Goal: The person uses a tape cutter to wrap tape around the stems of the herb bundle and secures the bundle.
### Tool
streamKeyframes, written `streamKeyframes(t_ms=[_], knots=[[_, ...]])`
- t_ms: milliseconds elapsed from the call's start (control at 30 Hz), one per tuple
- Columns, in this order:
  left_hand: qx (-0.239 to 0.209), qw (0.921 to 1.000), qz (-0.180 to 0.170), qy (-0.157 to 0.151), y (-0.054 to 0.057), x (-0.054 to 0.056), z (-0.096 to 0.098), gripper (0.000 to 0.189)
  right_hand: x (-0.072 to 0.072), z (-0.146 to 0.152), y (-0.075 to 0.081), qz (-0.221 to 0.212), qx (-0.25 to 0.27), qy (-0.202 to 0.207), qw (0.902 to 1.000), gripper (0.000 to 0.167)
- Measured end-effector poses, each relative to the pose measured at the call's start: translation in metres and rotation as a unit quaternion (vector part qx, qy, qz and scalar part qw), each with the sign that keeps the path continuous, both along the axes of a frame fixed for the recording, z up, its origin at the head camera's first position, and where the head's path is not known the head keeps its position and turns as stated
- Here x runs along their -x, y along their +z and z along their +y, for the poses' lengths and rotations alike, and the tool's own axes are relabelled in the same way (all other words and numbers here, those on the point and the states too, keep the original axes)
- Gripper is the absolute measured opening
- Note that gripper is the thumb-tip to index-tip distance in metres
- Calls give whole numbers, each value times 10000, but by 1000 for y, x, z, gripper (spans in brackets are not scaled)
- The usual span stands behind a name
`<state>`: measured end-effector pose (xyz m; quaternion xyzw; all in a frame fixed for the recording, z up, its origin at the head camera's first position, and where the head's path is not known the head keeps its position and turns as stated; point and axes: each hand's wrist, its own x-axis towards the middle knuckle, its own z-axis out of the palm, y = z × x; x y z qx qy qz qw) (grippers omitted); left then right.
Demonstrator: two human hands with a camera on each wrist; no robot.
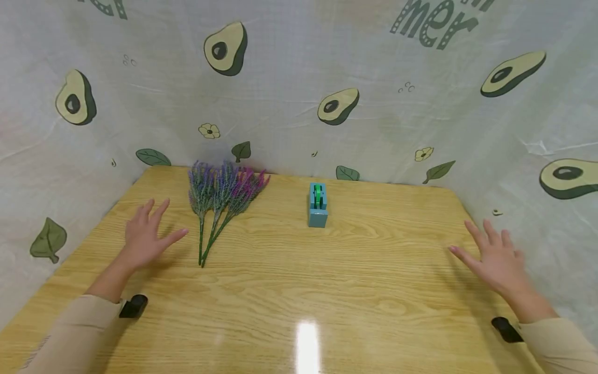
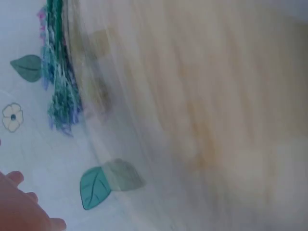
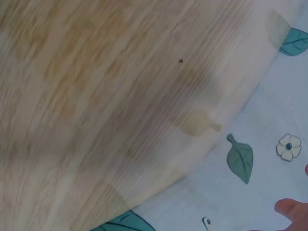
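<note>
Three stems of artificial lavender (image 1: 212, 200), two purple and one magenta, lie on the wooden table at the back left, their green stalks crossing low down. My left hand (image 1: 145, 236) hovers to the left of them with fingers spread, touching nothing. At the back middle stands a blue tape dispenser (image 1: 317, 205) with a green roll core. On the far right my right hand (image 1: 502, 262) is held above the table edge, fingers spread, holding nothing. The left wrist view catches the lavender (image 2: 62, 91) and a few fingertips; the right wrist view has only fingertips at its corner.
The light wood table (image 1: 374, 280) has a glossy top with a bright reflection near the front. A pale cloth (image 1: 280, 104) printed with avocados and leaves hangs behind it and along both sides. Each wrist wears a black camera (image 1: 134, 306).
</note>
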<state>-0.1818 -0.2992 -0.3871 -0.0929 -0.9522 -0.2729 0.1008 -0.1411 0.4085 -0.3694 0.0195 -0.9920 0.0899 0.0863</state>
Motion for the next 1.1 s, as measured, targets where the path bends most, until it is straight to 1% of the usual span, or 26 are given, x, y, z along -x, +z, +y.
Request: streamKeyframes(t_ms=[100, 267, 533, 700, 800, 933, 1100], knots=[[-298, 9995, 50, -99, 1, 1, 7, 86, 0, -4, -1, 69, 155, 62, 9998, 81], [-797, 9966, -97, -174, 5, 2, 18, 86, 0, -10, -4, 211, 528, 229, 9981, 77], [-1368, 9902, -66, -266, 8, 7, 35, 87, 0, -20, -7, 260, 1308, 643, 9890, 71], [-1690, 9848, -131, -369, 7, 13, 46, 86, -1, -32, -6, 148, 1649, 693, 9838, 70], [-1835, 9819, -232, -419, 6, 16, 54, 87, 1, -39, -6, 213, 1777, 796, 9806, 69], [-2104, 9759, -376, -434, 5, 19, 63, 87, 4, -48, -6, 317, 1961, 981, 9751, 68], [-2448, 9675, -348, -522, 6, 22, 74, 83, 6, -58, -7, 290, 2107, 1049, 9715, 67]])
